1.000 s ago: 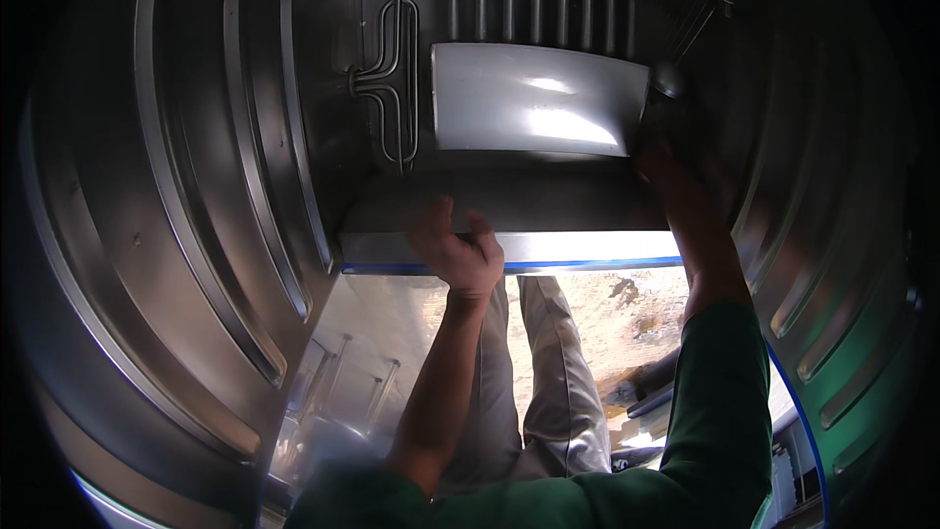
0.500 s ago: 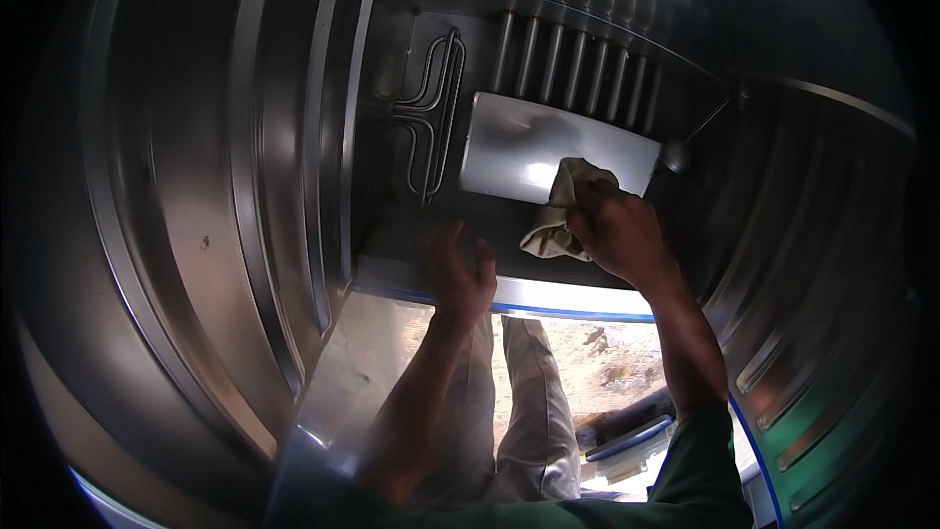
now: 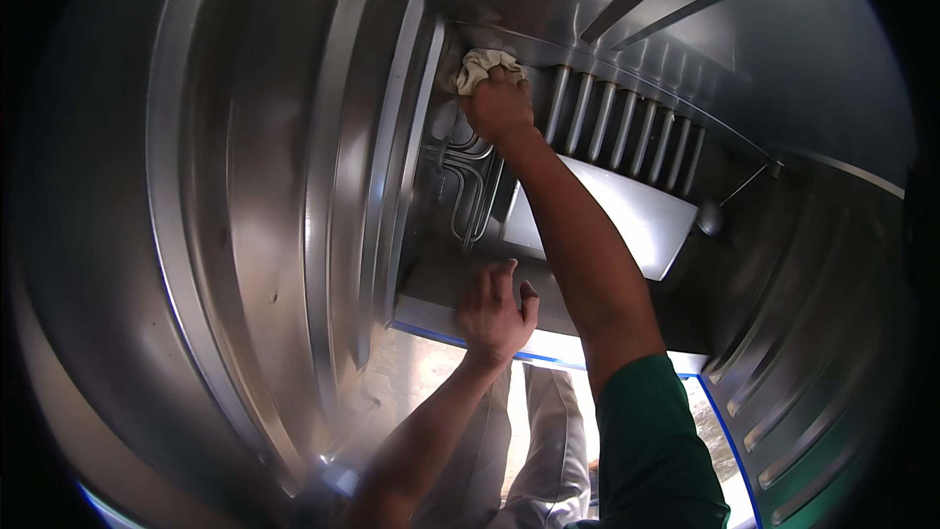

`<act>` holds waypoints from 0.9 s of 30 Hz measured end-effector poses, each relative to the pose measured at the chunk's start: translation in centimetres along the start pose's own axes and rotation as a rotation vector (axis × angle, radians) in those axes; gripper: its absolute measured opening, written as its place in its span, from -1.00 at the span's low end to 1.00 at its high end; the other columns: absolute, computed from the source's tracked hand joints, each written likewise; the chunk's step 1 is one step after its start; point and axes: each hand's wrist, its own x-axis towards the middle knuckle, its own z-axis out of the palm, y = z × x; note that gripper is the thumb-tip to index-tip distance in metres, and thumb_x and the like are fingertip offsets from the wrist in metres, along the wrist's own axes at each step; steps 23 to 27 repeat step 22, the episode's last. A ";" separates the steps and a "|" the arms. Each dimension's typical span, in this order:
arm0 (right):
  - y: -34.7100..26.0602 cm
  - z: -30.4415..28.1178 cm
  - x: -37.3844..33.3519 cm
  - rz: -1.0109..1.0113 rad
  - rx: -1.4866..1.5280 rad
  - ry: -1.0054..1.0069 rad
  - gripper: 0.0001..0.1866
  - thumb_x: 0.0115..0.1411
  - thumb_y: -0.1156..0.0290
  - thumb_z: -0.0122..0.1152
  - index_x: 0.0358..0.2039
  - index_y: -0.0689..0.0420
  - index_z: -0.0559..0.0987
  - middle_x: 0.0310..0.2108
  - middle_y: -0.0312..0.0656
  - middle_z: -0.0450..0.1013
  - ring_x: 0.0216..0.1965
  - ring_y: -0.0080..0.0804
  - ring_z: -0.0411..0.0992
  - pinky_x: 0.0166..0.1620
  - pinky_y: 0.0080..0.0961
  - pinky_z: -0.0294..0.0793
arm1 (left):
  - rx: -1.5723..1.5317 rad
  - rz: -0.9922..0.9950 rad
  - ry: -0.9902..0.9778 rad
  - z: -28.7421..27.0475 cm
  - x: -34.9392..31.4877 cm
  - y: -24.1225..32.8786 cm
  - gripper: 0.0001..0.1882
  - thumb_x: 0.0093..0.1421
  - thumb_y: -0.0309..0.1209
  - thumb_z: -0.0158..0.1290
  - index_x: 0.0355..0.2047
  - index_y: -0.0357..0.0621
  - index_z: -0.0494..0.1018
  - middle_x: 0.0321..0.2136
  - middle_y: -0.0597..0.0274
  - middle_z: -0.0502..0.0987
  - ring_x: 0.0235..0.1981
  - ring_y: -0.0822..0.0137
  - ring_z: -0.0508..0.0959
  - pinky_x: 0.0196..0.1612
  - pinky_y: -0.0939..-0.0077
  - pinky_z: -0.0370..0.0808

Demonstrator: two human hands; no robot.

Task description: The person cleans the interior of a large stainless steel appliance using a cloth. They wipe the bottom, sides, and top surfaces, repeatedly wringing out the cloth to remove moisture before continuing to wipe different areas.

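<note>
In my right hand is a crumpled beige cloth, pressed into the far left corner of a metal compartment. That arm reaches across a shiny rectangular metal plate. Just below the cloth, bent metal heating tubes are partly hidden by the hand. My left hand is near the compartment's front edge, fingers stretched and apart, holding nothing. Whether its palm touches the floor panel there, I cannot tell.
Ribbed metal walls rise on the left and right. A row of upright metal tubes lines the back. A float ball on a rod sits right of the plate. Blue film edges the front lip.
My right hand has carried the cloth from the plate's front edge to the far left corner. My left hand stays near the front edge. The whole view has shifted.
</note>
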 end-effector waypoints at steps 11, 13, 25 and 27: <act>2.5 -1.0 0.2 -0.027 0.288 -0.039 -0.61 0.32 0.13 0.06 -0.20 0.16 0.71 -0.05 0.04 0.58 0.10 -0.11 0.50 0.33 0.29 -0.06 | 0.017 0.039 -0.027 0.4 0.4 -0.2 -0.71 0.07 -0.28 0.14 -0.20 -0.12 0.56 -0.43 0.22 0.56 -0.42 0.17 0.58 -0.34 0.26 0.50; 2.2 -1.3 -1.9 -0.169 0.409 0.100 -0.65 0.30 0.17 0.10 -0.22 0.17 0.70 -0.09 0.06 0.59 -0.04 -0.03 0.56 0.30 0.06 0.16 | 0.023 0.046 -0.037 0.5 0.5 0.1 -0.73 0.07 -0.27 0.14 -0.24 -0.11 0.55 -0.45 0.22 0.55 -0.44 0.17 0.57 -0.35 0.24 0.49; -2.8 -1.2 -12.1 -0.331 0.934 -0.364 -0.56 0.24 0.45 0.22 0.15 0.17 0.55 0.03 -0.04 0.57 0.15 -0.23 0.49 0.29 -0.33 0.38 | 0.064 0.064 -0.090 0.6 -0.2 -0.1 -0.84 -0.03 -0.29 0.16 -0.54 0.00 0.41 -0.59 0.28 0.42 -0.50 0.22 0.50 -0.40 0.23 0.42; -2.8 -1.2 -12.1 -0.331 0.934 -0.364 -0.56 0.24 0.45 0.22 0.15 0.17 0.55 0.03 -0.04 0.57 0.15 -0.23 0.49 0.29 -0.33 0.38 | 0.064 0.064 -0.090 0.6 -0.2 -0.1 -0.84 -0.03 -0.29 0.16 -0.54 0.00 0.41 -0.59 0.28 0.42 -0.50 0.22 0.50 -0.40 0.23 0.42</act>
